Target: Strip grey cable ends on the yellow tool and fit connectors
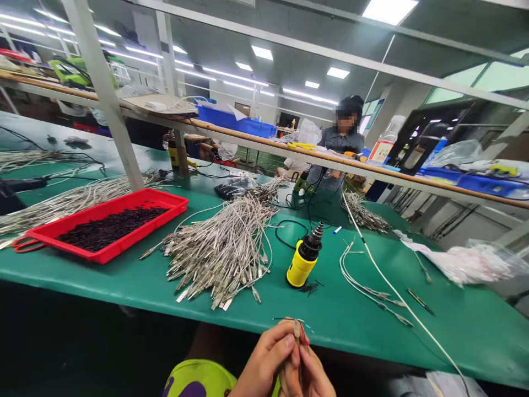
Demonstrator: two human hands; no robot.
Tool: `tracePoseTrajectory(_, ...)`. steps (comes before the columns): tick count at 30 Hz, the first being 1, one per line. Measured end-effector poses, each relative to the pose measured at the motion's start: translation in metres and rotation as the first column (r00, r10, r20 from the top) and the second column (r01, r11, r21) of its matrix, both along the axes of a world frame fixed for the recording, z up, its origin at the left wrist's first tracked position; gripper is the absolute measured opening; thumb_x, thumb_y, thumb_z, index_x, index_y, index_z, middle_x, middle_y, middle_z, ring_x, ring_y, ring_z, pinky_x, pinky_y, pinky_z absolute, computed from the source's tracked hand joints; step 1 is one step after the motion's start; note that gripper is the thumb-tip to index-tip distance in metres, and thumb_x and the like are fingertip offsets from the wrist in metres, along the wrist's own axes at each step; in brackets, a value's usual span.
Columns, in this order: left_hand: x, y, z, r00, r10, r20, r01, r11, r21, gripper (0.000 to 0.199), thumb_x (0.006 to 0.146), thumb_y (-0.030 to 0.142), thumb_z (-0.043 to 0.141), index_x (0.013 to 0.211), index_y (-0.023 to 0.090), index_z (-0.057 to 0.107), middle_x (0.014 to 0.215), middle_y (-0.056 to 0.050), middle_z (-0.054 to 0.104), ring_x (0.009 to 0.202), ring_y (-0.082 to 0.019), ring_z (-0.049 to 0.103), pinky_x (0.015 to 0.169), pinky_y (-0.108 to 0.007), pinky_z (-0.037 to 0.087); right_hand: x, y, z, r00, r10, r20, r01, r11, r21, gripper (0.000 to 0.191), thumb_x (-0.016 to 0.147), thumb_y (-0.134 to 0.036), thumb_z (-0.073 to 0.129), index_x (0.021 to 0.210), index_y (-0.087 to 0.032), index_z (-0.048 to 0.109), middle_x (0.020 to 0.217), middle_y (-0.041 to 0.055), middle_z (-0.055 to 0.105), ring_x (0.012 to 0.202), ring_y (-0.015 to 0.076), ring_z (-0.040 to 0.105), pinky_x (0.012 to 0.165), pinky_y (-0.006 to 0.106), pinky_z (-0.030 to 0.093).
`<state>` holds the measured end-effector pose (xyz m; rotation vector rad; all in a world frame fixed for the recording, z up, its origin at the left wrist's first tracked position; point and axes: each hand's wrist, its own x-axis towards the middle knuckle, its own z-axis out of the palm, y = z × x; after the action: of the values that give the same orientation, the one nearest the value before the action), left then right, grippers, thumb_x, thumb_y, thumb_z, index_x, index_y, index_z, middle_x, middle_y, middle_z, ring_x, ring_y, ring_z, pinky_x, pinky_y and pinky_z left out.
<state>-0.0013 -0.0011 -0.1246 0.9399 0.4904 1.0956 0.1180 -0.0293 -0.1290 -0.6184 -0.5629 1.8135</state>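
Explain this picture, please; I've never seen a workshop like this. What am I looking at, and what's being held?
This view comes from a camera on a person's head, looking down at a green workbench. Their left hand and right hand pinch a small metal-tipped piece with thin wires. On the bench lie a heap of metal-ended cables, a yellow tool with a stepped metal nozzle, and a red tray of small black pieces. A co-worker is beyond the shelf.

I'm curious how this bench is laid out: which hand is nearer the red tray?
The left hand is nearer, below and to the right of the red tray. The right hand sits just beyond it, farther from the tray.
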Motion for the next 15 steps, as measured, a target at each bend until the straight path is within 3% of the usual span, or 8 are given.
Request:
tracePoseTrajectory(4,-0.003,-0.006,0.005,0.998,0.061,0.017,-0.06,0.994,-0.09,0.021,0.089,0.035,0.069,0.087,0.016,0.075,0.097,-0.007,0.061,0.095,-0.021,0.057,0.091,-0.029,0.045,-0.017,-0.007,-0.008,0.994,-0.006,-0.108,0.001,0.999,-0.045,0.034,0.085,-0.049,0.073,0.069,-0.024,0.057,0.035,-0.0104,0.037,0.028,0.0056,0.017,0.03,0.017,0.023)
tracePoseTrajectory(8,-0.003,-0.009,0.012,0.993,0.117,0.029,-0.109,0.976,-0.189,0.012,0.083,0.027,0.076,0.089,0.017,0.077,0.103,-0.006,0.06,0.095,-0.019,0.057,0.09,-0.028,0.045,-0.02,-0.02,0.004,0.981,0.0,-0.192,-0.008,0.999,-0.043,0.035,0.093,-0.046,0.065,0.071,-0.021,0.054,0.037,-0.0108,0.036,0.032,0.0037,0.011,0.032,0.014,0.027)
tracePoseTrajectory(11,-0.001,-0.011,0.02,0.996,0.034,0.082,-0.022,0.989,-0.147,0.012,0.084,0.026,0.075,0.084,0.014,0.078,0.101,-0.008,0.06,0.098,-0.02,0.056,0.091,-0.027,0.045,-0.017,-0.03,0.018,0.967,-0.043,-0.25,0.022,0.996,-0.084,0.032,0.096,-0.039,0.061,0.072,-0.02,0.054,0.039,-0.0103,0.035,0.034,0.0042,0.011,0.034,0.013,0.029)
tracePoseTrajectory(15,-0.001,-0.014,0.028,0.982,-0.064,0.176,0.092,0.984,-0.154,0.017,0.086,0.027,0.071,0.084,0.012,0.079,0.099,-0.008,0.057,0.09,-0.018,0.055,0.084,-0.026,0.045,-0.014,-0.038,0.026,0.929,0.003,-0.369,-0.044,0.994,-0.104,0.032,0.098,-0.038,0.056,0.072,-0.02,0.055,0.039,-0.011,0.031,0.032,0.0044,0.009,0.031,0.013,0.025)
